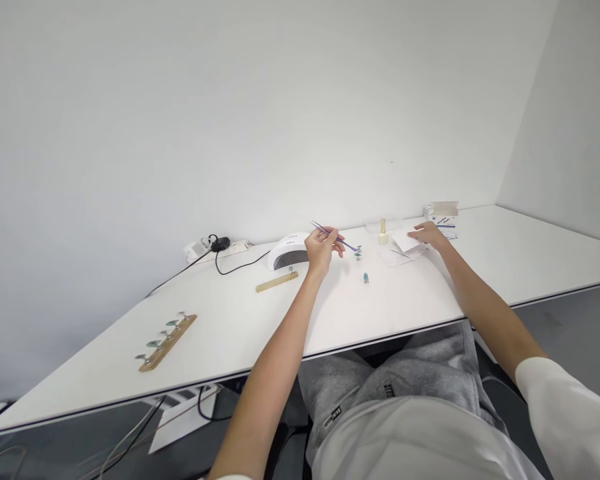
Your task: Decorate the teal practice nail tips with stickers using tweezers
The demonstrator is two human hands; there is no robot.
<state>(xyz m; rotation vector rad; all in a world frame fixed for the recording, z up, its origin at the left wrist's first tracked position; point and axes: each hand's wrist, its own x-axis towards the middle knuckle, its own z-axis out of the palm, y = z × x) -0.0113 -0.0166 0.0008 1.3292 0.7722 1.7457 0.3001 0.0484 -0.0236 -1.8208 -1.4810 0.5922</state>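
My left hand (pixel 322 249) is closed around blue-purple tweezers (pixel 349 245), whose lower end slants right and down. Close to that end are small teal false nails (pixel 359 256); I cannot tell whether the tweezers touch them. A further teal false nail (pixel 366 277) stands nearer to me on the white table (pixel 340 313). To the right, my right hand (pixel 429 234) pinches a white sheet (pixel 405 241) at its edge. Beneath it lies another pale sheet (pixel 393 257) with a thin tool (pixel 401 254) on it.
A white nail lamp (pixel 291 251) stands behind a wooden strip (pixel 277 282). Another strip (pixel 168 343) with several nails on stands lies at the left. A pale bottle (pixel 383 231) and an open box (pixel 441 212) are near the wall. Black cables (pixel 235 269) run at the back left.
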